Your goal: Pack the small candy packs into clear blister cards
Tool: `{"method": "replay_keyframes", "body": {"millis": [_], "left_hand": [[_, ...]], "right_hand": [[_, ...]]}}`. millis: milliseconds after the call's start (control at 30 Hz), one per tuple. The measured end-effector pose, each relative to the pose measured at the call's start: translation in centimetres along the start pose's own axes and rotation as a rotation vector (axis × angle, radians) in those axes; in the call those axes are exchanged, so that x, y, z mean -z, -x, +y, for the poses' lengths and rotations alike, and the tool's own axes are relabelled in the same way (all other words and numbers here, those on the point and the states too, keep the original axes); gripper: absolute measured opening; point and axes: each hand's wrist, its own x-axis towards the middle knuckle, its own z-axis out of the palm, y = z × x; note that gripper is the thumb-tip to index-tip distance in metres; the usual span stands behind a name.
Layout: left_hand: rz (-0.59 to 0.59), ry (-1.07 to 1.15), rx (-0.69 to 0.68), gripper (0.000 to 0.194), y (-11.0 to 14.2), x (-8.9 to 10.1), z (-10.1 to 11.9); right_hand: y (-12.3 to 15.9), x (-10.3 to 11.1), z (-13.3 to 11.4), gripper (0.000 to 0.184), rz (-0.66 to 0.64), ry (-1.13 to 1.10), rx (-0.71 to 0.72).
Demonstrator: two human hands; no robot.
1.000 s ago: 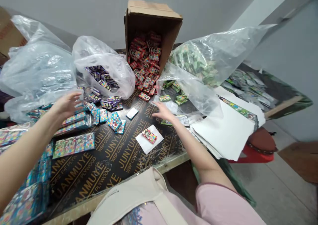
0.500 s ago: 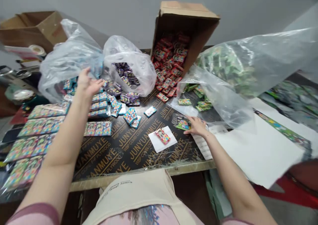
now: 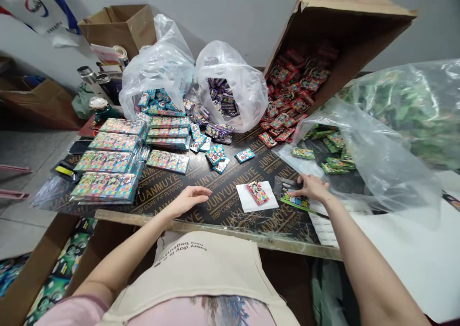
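My left hand (image 3: 189,200) lies open on the black printed plywood tabletop (image 3: 224,194), near the front edge, touching nothing else. My right hand (image 3: 312,188) rests with its fingers on a dark packet (image 3: 285,186), above a green card (image 3: 294,201). Between my hands, a small red packet (image 3: 257,192) lies on a white sheet (image 3: 247,199). Beyond them are loose blue packets (image 3: 215,156) and rows of colourful packet strips (image 3: 108,184). A clear bag (image 3: 381,158) partly covers loose green packets (image 3: 334,156).
A tipped cardboard box (image 3: 341,29) spills red packets toward the tabletop. Plastic bags of purple and blue packets (image 3: 230,88) stand at the back. White sheets (image 3: 406,254) extend right. A wooden strip (image 3: 215,229) lines the table's front edge. An open carton (image 3: 118,29) stands at back left.
The view has swung left and tilted up. My left hand has moved from the blue packets down to the table's front edge. My right hand has shifted onto the dark packet.
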Motion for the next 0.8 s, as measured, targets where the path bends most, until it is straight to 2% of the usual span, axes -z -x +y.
{"method": "replay_keyframes", "body": {"millis": [100,167,233,267,300,333,400,433,500,567,667,733,800], "left_hand": [[0.058,-0.001,-0.036,0.038,0.8,0.3,-1.0],[0.072,0.012,-0.061,0.04,0.9,0.4,-0.9],[0.081,0.06,-0.088,0.046,0.6,0.3,-0.5],[0.084,0.097,-0.112,0.051,0.4,0.1,-0.3],[0.076,0.145,-0.143,0.057,0.2,-0.2,0.0],[0.051,0.206,-0.179,0.063,-0.1,-0.6,0.2],[-0.057,0.374,-0.219,0.073,-0.5,-1.8,0.6],[-0.134,0.475,-0.203,0.077,-0.6,-2.4,0.7],[-0.266,0.678,-0.116,0.085,-0.6,-3.5,0.8],[-0.326,0.816,-0.025,0.086,-0.3,-4.0,0.7],[-0.322,0.848,0.054,0.082,0.1,-3.5,0.6],[-0.269,0.805,0.065,0.078,0.2,-3.0,0.6],[-0.196,0.742,0.042,0.069,0.2,-2.6,0.4]], "right_hand": [[0.5,3.0,-0.9,0.037,0.056,-0.152,0.036],[1.5,6.1,-2.6,0.031,0.206,-0.232,0.049],[3.4,8.9,-5.9,0.032,0.427,-0.34,0.062],[4.7,9.9,-8.1,0.032,0.555,-0.516,0.095],[6.0,10.4,-10.7,0.031,0.618,-0.709,0.14],[7.4,10.4,-13.5,0.03,0.595,-0.892,0.195],[9.8,9.0,-19.2,0.03,0.332,-1.208,0.252],[10.8,7.7,-21.8,0.03,0.187,-1.307,0.252],[11.9,4.8,-25.7,0.032,0.083,-1.436,0.204],[12.3,2.4,-27.8,0.03,0.15,-1.384,0.148],[12.3,0.9,-28.4,0.041,0.478,-1.13,0.126],[12.3,1.0,-28.1,0.054,0.64,-1.009,0.208],[12.2,1.6,-27.9,0.055,0.64,-0.975,0.341]]}}
